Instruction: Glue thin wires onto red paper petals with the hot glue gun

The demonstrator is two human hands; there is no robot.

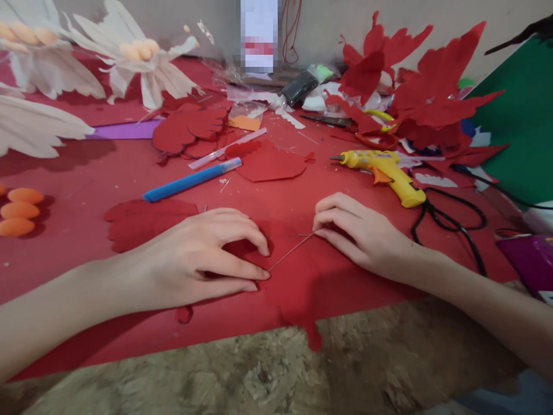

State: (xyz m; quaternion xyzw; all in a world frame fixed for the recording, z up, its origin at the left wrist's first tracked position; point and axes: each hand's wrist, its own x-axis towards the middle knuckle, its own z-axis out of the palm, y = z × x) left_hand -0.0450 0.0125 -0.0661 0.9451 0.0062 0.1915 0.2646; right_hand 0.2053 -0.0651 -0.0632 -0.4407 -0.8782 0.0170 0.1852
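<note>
The thin wire (291, 253) slants between your hands, over a red fabric petal (298, 288) at the table's front edge; whether it is fixed down, you can't tell. Your right hand (360, 230) pinches its far end. Your left hand (194, 253), palm down, has fingertips at the near end, pinching or pressing, unclear. Beyond, another scalloped petal (142, 222) looks already cut, the yellow glue gun (384, 170) lies unheld, and white flowers (142, 55) look assembled.
</note>
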